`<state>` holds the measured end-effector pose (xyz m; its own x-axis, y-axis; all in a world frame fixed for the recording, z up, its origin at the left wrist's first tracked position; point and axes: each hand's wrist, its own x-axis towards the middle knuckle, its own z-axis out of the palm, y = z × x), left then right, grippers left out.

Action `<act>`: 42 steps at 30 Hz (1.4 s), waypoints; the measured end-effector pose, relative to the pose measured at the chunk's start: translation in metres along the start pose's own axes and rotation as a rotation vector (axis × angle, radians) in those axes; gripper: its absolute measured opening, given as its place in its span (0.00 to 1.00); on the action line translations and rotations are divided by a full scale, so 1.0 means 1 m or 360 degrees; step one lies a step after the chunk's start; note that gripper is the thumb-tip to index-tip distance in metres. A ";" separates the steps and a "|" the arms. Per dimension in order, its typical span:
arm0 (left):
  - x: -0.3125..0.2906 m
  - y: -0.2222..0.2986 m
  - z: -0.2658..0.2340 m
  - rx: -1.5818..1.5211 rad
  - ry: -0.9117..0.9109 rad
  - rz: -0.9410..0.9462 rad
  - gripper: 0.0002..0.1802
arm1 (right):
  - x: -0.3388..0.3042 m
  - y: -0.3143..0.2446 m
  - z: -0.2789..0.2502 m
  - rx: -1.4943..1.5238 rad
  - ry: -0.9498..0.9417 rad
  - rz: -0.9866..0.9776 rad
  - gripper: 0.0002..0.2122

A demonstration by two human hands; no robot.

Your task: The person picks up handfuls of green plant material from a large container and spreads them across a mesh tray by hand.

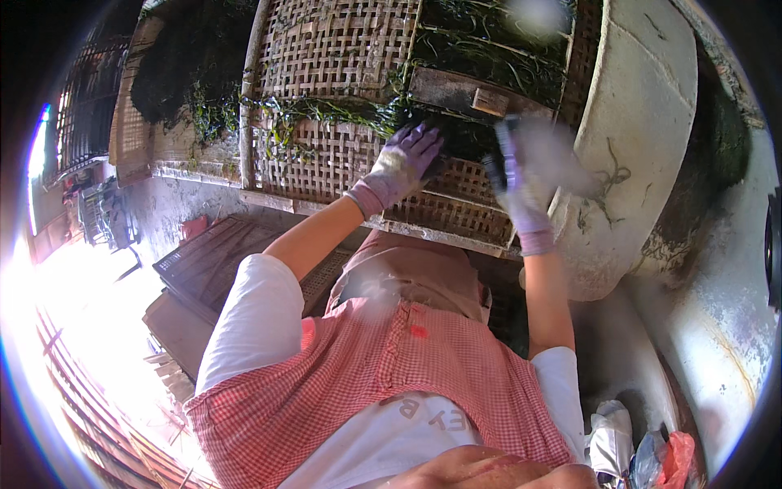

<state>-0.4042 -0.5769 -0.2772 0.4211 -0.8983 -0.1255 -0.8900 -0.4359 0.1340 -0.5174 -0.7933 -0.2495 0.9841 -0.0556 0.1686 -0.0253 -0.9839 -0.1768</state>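
My left hand [402, 163], in a pale glove with purple fingers, lies with fingers outstretched over the woven bamboo tray [326, 61]. Its fingertips touch a band of wet green strands [346, 114] that looks like water weed. My right hand [525, 191], in a similar glove, is smeared by motion above the tray's right side. Something dark shows beside its fingers; whether the hand holds it I cannot tell. Just beyond both hands, a wooden board [444, 85] with a small block [490, 101] on it rests among dark green strands [481, 57].
A large pale basin [643, 106] with strands stuck to it stands close on the right. Dark weed [191, 73] is heaped at the far left. Below left are stacked dark crates [216, 261]. A red plastic bag [676, 456] lies at the lower right, near the wall [717, 326].
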 end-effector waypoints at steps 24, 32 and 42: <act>0.074 0.111 0.023 -0.0131 0.0169 0.0150 0.29 | -0.028 0.084 0.020 -0.0346 0.0164 0.0216 0.26; 0.084 0.114 0.051 -0.0579 -0.0197 0.0217 0.19 | 0.057 -0.052 0.035 0.0088 -0.0117 0.0156 0.19; -0.019 0.013 0.003 -0.0859 0.0760 -0.0116 0.17 | -0.001 0.008 0.020 0.1719 0.0312 0.0916 0.21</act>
<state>-0.4239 -0.5652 -0.2756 0.6162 -0.7385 0.2739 -0.6982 -0.3513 0.6237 -0.5149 -0.7975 -0.2703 0.8327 -0.5491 -0.0723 -0.1955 -0.1693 -0.9660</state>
